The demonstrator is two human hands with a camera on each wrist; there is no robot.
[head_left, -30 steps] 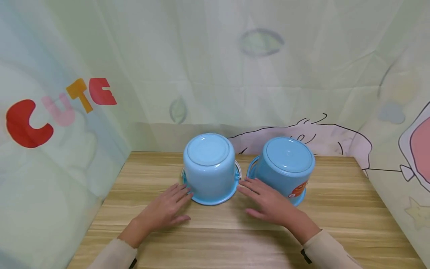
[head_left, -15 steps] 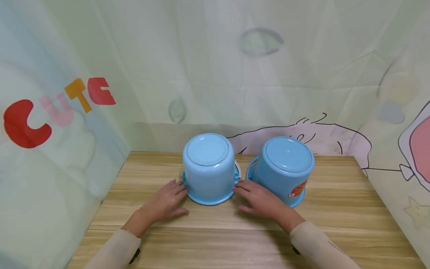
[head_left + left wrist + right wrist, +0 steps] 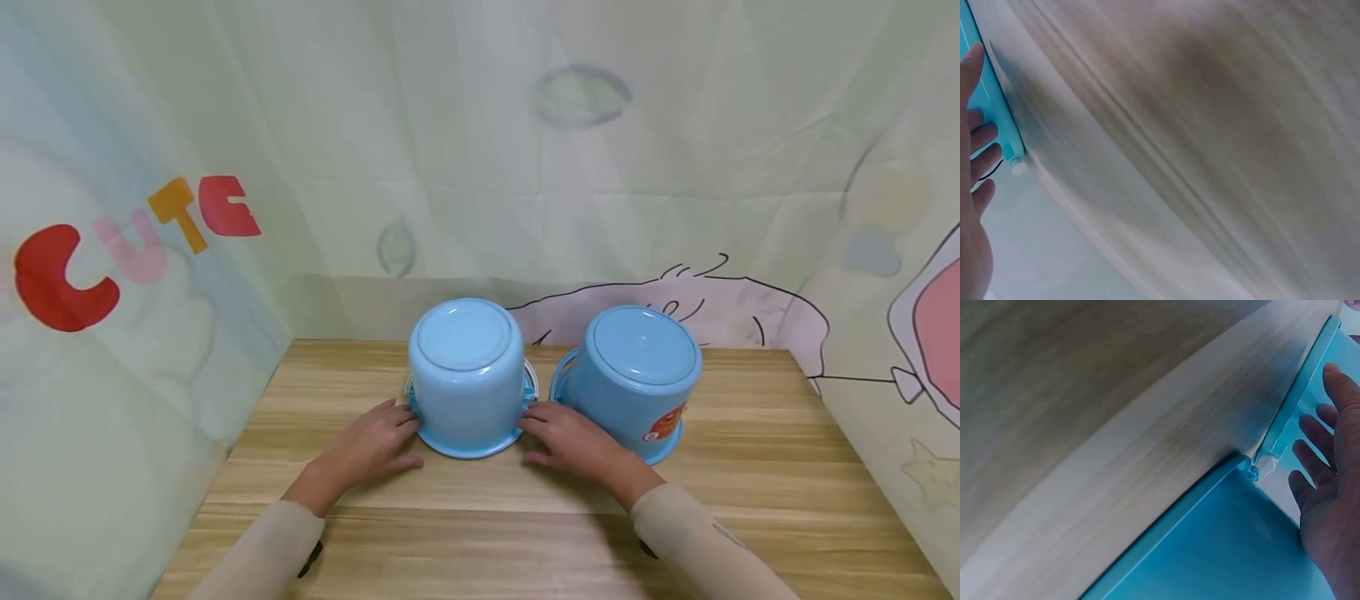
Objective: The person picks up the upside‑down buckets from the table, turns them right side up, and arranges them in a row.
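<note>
Two light blue plastic buckets stand upside down on the table. My left hand (image 3: 369, 443) is at the left side of the left bucket (image 3: 467, 379), fingertips at its lower rim. On the opposite side, in the gap between the buckets, my right hand (image 3: 573, 442) has its fingertips at the same bucket's rim. Both hands have loosely bent, spread fingers, thumbs toward the front. The right bucket (image 3: 637, 354), with an orange-red sticker (image 3: 664, 422), sits just behind my right hand. The right wrist view shows the left bucket (image 3: 1313, 381) close beyond the fingers.
The wood-grain table (image 3: 465, 542) extends in front of the buckets and to both sides. A printed curtain (image 3: 465, 167) hangs behind the table and along its sides. A thin handle (image 3: 535, 379) lies round the left bucket's base.
My right hand has moved left, from near the right bucket to the left bucket's rim. My left hand has shifted slightly at its side. Both buckets have stayed in place.
</note>
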